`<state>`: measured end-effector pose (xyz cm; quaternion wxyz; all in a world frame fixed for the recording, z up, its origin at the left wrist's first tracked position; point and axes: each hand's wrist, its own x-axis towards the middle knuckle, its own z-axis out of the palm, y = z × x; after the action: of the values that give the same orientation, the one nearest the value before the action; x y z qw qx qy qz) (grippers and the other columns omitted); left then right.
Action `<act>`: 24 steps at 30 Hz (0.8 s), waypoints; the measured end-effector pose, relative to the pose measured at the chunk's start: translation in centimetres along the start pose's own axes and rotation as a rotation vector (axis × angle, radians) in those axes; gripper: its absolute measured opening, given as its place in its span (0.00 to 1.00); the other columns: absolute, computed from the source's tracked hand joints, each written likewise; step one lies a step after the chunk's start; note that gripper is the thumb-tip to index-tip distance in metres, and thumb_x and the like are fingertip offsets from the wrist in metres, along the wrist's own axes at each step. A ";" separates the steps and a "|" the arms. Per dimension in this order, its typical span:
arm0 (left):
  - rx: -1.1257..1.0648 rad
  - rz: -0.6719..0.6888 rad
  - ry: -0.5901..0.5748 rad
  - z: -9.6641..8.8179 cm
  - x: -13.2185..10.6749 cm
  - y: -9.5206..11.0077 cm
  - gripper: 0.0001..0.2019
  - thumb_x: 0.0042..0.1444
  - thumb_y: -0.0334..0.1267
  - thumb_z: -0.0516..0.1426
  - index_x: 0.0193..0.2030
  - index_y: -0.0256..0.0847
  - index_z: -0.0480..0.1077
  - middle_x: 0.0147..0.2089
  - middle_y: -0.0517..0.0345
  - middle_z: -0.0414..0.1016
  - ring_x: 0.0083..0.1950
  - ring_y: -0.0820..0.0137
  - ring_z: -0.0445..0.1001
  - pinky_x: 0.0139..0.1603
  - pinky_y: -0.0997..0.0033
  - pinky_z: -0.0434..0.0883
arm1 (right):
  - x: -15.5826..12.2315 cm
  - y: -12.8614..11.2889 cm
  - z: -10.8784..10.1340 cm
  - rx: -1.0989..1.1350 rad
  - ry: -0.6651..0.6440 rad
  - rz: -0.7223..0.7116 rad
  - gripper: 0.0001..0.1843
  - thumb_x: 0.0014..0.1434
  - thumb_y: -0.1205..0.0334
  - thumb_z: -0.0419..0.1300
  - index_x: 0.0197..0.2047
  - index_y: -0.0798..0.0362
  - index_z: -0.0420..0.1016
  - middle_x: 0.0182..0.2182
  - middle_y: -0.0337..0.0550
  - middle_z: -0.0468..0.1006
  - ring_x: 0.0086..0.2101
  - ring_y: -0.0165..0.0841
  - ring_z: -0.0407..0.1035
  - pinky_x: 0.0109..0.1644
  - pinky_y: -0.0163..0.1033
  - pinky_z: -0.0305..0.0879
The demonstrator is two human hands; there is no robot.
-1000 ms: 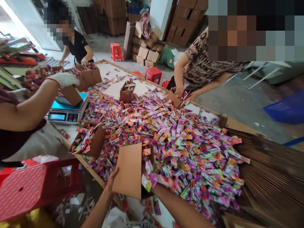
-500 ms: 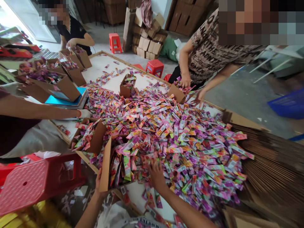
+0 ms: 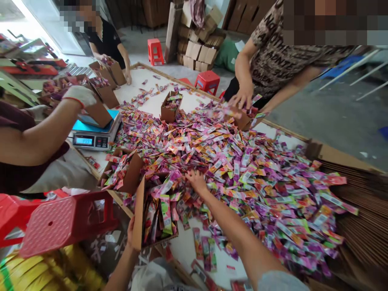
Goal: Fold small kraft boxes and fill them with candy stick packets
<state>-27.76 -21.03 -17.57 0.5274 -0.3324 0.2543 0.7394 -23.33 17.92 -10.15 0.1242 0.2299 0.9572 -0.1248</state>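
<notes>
At the near edge of the table, my left hand [image 3: 131,235] grips the outer side of an open cardboard box [image 3: 138,216]; its fingers are partly hidden behind the panel. The box leans a little and is filled with small colourful sachets [image 3: 165,212], several standing on end. My right hand [image 3: 197,181] lies on the large sachet pile [image 3: 218,149] to the right of the box, fingers apart and touching the sachets. Another filled box [image 3: 130,173] stands just beyond mine, to the left.
A co-worker's gloved hand [image 3: 79,96] is at a box on a digital scale [image 3: 97,139]. Another person's hand [image 3: 242,95] works over a box across the table. Flattened cardboard [image 3: 360,202] is stacked at right; a red stool [image 3: 54,222] stands at left.
My right hand has moved forward across the pile, away from me. My left hand stays on the box. The gloved co-worker's hand has risen from the pile to the box on the scale.
</notes>
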 end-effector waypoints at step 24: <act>0.182 -0.050 -0.454 8.2 2.4 0.6 0.24 0.64 0.50 0.49 0.50 0.34 0.78 0.46 0.43 0.83 0.45 0.54 0.83 0.45 0.56 0.78 | -11.8 -10.1 -12.8 0.323 0.047 -0.275 0.22 0.63 0.59 0.55 0.58 0.55 0.73 0.53 0.54 0.76 0.55 0.43 0.67 0.63 0.47 0.56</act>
<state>-30.71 -13.81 -14.11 0.6170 -0.1152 0.1866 0.7558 -20.23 8.17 7.21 0.0453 0.1169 0.9496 -0.2872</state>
